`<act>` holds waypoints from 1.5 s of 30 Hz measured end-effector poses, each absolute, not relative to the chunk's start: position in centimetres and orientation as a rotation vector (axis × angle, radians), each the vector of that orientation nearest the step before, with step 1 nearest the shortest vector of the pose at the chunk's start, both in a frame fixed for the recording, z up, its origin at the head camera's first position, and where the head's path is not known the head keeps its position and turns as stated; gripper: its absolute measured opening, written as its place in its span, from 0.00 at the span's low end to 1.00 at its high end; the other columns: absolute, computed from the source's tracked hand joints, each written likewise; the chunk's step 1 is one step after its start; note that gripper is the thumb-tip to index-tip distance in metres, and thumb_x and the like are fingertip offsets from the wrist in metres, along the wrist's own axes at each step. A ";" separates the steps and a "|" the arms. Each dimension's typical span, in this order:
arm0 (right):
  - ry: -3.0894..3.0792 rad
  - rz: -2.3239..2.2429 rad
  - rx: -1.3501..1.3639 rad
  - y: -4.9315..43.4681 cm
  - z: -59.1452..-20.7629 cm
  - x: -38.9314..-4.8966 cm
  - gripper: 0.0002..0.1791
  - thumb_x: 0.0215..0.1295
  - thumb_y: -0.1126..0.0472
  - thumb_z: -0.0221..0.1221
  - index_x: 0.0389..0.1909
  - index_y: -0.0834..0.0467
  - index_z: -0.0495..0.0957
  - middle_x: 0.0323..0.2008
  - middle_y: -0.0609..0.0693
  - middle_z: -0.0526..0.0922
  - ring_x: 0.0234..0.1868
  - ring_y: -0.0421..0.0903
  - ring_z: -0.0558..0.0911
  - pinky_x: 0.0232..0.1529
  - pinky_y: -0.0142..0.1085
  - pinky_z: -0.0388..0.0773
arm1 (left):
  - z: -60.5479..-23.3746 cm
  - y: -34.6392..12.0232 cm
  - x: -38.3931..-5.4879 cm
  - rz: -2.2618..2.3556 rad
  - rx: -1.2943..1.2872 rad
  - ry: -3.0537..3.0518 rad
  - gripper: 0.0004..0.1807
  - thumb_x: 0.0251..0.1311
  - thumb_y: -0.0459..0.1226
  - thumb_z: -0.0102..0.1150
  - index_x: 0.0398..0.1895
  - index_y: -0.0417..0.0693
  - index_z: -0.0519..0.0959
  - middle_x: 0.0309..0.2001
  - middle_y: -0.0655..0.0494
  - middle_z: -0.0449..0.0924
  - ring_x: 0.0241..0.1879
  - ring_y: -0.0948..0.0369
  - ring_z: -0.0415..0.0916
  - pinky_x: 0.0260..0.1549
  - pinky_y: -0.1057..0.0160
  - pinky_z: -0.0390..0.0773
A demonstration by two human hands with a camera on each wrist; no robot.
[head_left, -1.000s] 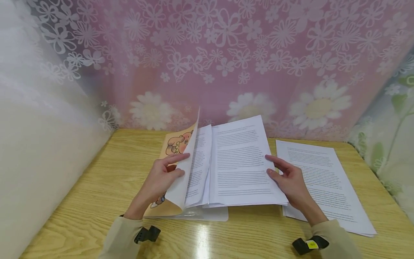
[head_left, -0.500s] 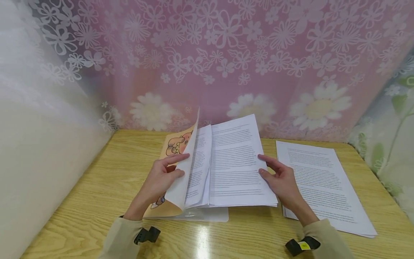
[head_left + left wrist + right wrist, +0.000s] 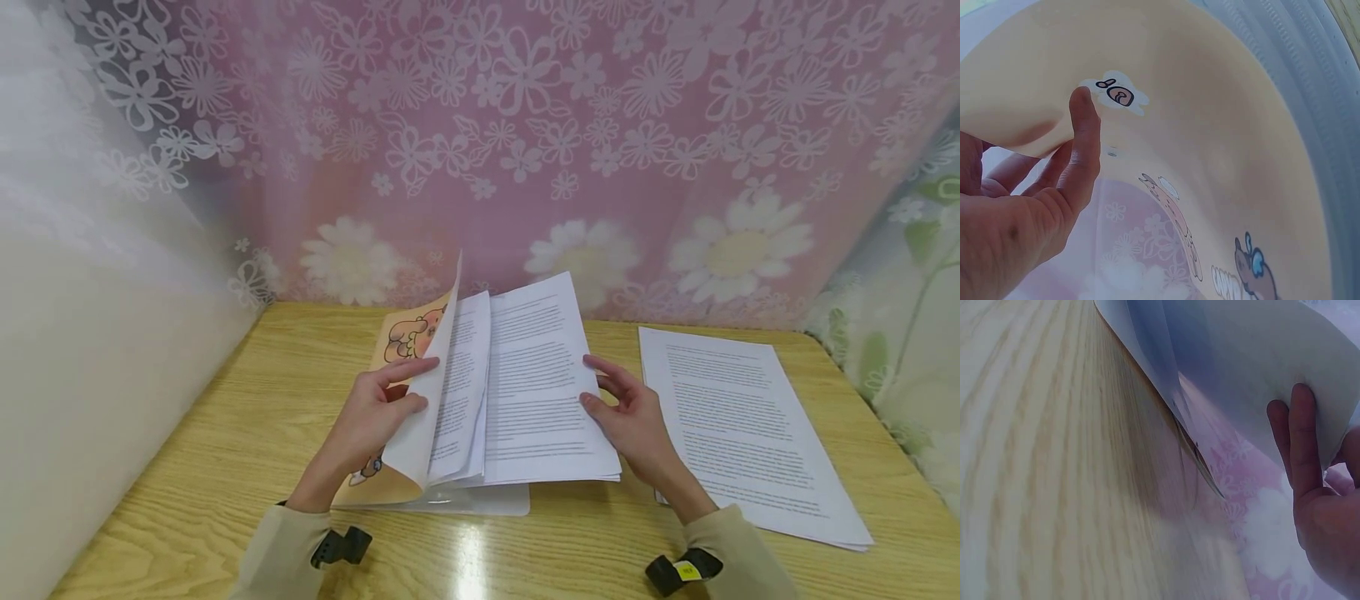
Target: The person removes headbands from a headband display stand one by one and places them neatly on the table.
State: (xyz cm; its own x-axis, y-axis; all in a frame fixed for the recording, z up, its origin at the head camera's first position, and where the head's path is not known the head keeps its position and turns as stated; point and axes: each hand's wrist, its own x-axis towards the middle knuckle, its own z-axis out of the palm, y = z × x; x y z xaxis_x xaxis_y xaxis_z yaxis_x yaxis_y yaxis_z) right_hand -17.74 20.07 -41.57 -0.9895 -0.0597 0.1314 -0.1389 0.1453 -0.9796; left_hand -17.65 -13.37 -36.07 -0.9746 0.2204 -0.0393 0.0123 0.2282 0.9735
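In the head view, my left hand pinches the lifted front cover of a folder between thumb and fingers. That cover is peach with cartoon animals outside and pale inside; the left wrist view shows the printed cover bowed around the hand. Text-printed sheets lie just inside it. My right hand pinches the outer edge of a tilted bundle of printed papers, whose left side passes behind those sheets. From the right wrist, two fingers lie against the papers' underside. A clear plastic sleeve shows underneath.
Another pile of printed sheets lies on the right of the wood-grain table, partly behind my right forearm. A pink flowered curtain hangs along the back edge, with pale sheeting at the left.
My right hand has moved left with the bundle of papers, so less of it sticks out of the folder. The left hand and the lifted cover have stayed put.
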 end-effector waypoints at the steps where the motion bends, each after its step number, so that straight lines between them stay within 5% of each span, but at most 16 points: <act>1: -2.321 2.026 0.210 19.9 -41.5 -17.7 0.30 0.64 0.65 0.57 0.68 0.51 0.63 0.55 0.60 0.73 0.37 0.44 0.85 0.32 0.39 0.84 | -36.1 -13.4 -17.6 1.838 0.226 2.327 0.25 0.59 0.30 0.53 0.59 0.58 0.76 0.57 0.50 0.74 0.31 0.54 0.80 0.25 0.57 0.82; 9: -2.287 2.127 0.205 18.8 -41.1 -17.7 0.36 0.64 0.68 0.56 0.71 0.48 0.56 0.53 0.62 0.75 0.35 0.48 0.86 0.32 0.43 0.84 | -36.0 -13.4 -17.6 1.837 0.248 2.330 0.25 0.59 0.29 0.52 0.59 0.58 0.76 0.57 0.50 0.73 0.29 0.53 0.80 0.23 0.58 0.81; 45: -2.263 2.235 0.138 14.9 -41.9 -18.3 0.33 0.65 0.68 0.55 0.69 0.46 0.60 0.55 0.62 0.75 0.37 0.47 0.85 0.36 0.39 0.83 | -36.0 -13.4 -17.6 1.829 0.243 2.344 0.25 0.60 0.30 0.53 0.59 0.59 0.76 0.55 0.48 0.75 0.30 0.53 0.80 0.24 0.58 0.82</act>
